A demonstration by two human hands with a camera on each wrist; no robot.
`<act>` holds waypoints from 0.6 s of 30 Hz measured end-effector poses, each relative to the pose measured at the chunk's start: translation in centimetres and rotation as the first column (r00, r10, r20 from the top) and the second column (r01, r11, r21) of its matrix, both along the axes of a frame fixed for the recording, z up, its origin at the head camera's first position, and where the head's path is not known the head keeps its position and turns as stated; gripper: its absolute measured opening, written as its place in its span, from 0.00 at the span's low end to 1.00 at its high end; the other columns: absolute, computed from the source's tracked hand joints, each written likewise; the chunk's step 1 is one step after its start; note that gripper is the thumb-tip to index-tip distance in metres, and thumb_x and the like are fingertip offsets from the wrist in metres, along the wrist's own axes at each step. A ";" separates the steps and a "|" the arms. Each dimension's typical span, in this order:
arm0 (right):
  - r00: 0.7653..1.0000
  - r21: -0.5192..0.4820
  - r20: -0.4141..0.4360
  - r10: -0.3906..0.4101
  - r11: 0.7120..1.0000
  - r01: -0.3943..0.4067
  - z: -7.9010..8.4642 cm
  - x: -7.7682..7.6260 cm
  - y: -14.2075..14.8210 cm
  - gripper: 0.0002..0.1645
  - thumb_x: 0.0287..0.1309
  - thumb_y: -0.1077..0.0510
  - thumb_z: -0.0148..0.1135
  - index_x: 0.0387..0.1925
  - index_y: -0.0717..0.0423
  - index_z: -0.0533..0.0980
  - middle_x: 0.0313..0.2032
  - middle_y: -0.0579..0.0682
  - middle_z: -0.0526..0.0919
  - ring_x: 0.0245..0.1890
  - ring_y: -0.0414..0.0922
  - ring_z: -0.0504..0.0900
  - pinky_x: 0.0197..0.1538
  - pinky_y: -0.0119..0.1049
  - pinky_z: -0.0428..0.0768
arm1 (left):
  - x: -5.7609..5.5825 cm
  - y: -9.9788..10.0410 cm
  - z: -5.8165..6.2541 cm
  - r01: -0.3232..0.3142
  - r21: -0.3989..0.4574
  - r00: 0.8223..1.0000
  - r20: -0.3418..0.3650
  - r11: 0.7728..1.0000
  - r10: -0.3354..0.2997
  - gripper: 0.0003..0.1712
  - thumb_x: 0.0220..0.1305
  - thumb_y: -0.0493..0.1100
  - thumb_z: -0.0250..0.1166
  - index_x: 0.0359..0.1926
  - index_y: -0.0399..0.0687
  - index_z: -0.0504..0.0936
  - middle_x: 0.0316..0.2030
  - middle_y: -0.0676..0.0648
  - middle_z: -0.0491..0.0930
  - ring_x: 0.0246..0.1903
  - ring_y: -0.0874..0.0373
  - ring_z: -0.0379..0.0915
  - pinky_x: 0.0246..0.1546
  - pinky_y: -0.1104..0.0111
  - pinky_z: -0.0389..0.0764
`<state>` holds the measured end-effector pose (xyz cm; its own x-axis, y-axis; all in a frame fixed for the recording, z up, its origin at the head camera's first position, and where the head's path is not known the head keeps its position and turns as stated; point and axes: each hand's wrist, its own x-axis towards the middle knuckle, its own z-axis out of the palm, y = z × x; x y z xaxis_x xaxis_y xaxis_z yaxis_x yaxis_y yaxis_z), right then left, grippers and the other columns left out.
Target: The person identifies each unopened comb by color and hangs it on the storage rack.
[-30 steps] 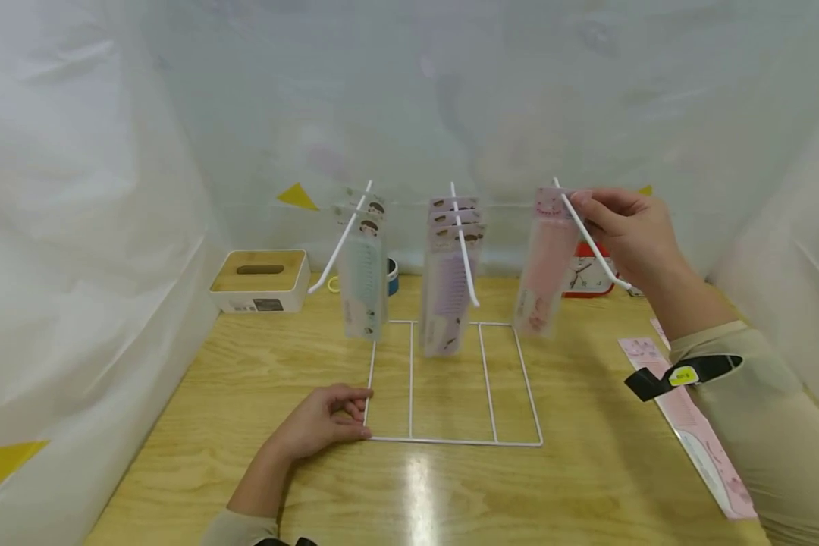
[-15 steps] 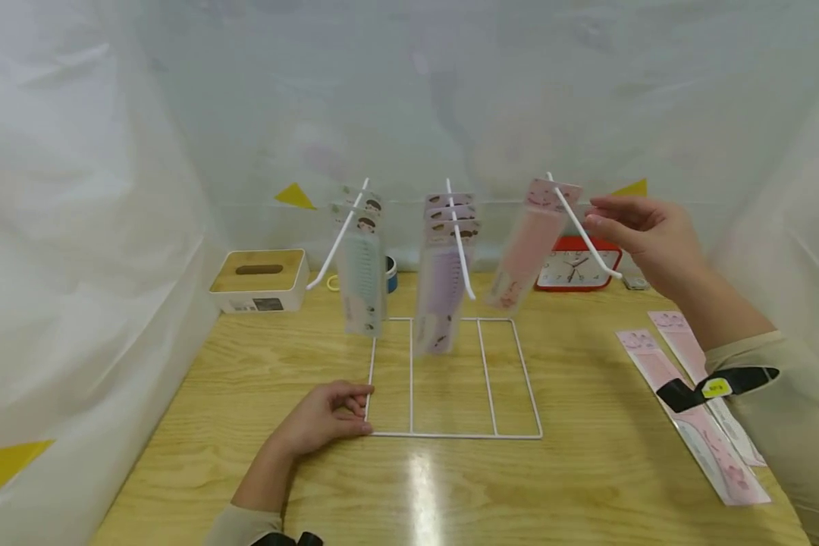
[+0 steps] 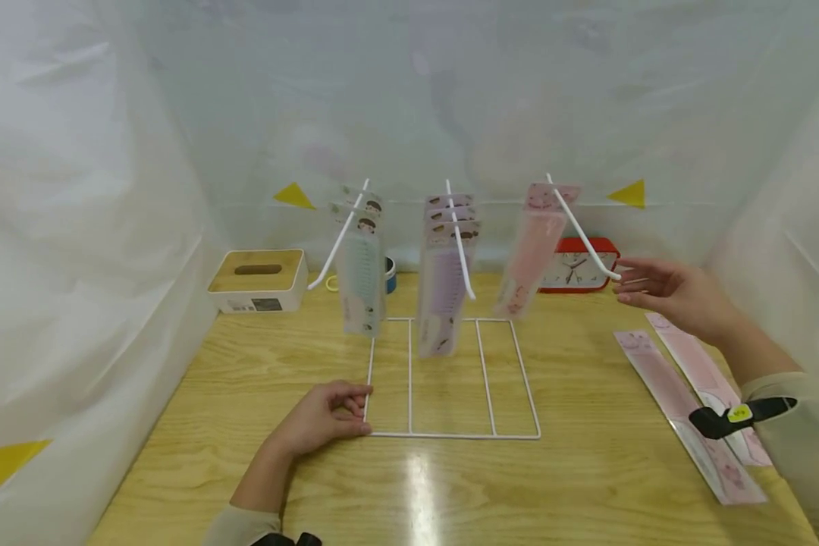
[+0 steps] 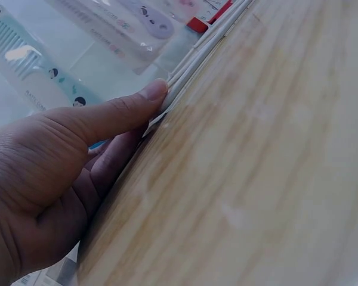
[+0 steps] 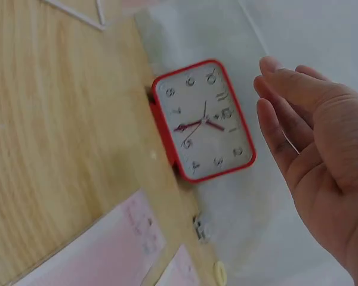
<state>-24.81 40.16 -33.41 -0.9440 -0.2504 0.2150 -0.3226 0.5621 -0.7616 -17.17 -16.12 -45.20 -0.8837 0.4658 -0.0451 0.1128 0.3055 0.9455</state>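
Observation:
My left hand [image 3: 324, 419] holds the left front corner of a white wire display rack [image 3: 450, 435], its thumb tip [image 4: 153, 90] against the rod. Three hooks rise from the rack. Packaged green combs [image 3: 363, 265] hang from the left hook, and several purple ones [image 3: 445, 284] from the middle hook. On the right hook hangs one pink packaged comb [image 3: 535, 243], slightly tilted. My right hand [image 3: 682, 296] is empty, its fingers loosely extended near the tip of that hook. Two more pink packaged combs [image 3: 682, 409] lie on the table below it.
Behind the right hook stands a red alarm clock [image 5: 204, 122]. At the back left is a tissue box [image 3: 259, 280] with a wooden lid. A blue round object [image 3: 390, 277] sits behind the green combs. White sheeting [image 3: 409, 91] surrounds the wooden table [image 3: 246, 364].
My right hand has let go of the pink comb on the right hook and moved down and right. The comb swung left and now hangs there. My left hand has stayed on the rack.

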 end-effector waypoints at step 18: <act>0.984 0.257 0.159 -0.083 0.966 0.040 -8.4 0.1 6.6 0.33 0.60 0.53 0.71 0.64 0.59 0.74 0.49 0.33 0.83 0.42 0.22 0.77 0.37 0.26 0.83 | -0.3 0.1 -0.4 0.004 0.044 1.000 0.023 0.999 -0.005 0.36 0.53 0.35 0.77 0.61 0.28 0.75 0.42 0.37 0.78 0.39 0.61 0.78 0.43 0.72 0.87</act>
<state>-24.71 46.77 -41.78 -0.9763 -0.2162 -0.0090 -0.1618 0.7570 -0.6331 -17.45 -16.07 -45.64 -0.8807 0.4716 -0.0444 0.0923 0.2629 0.9604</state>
